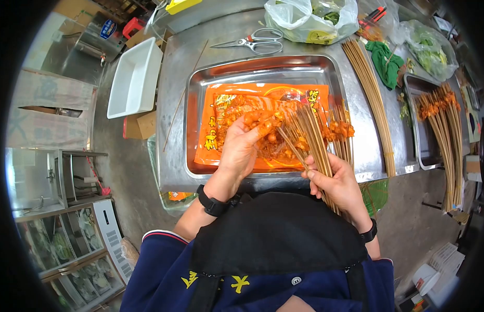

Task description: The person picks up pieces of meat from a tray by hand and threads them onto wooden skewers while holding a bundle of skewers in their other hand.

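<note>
My right hand [333, 182] is closed around a bundle of bamboo skewers [317, 140], which slants up over the metal tray's near right side. My left hand [242, 143] is pinched, its fingertips coated in orange sauce, on a small piece of sauced meat close to the skewers. Below it lies an opened orange plastic bag [208, 148] with marinated meat [270, 148] on it, inside the steel tray [192, 88]. More skewers with meat on their ends [340, 130] rest at the tray's right side, partly hidden by the bundle.
Scissors [260, 41] lie behind the tray. To the right are a long bundle of bare skewers [374, 109], a green cloth [385, 65] and a second tray [424, 140] with loaded skewers [442, 119]. Plastic bags of greens [325, 23] stand behind. A white bin [132, 78] is at left.
</note>
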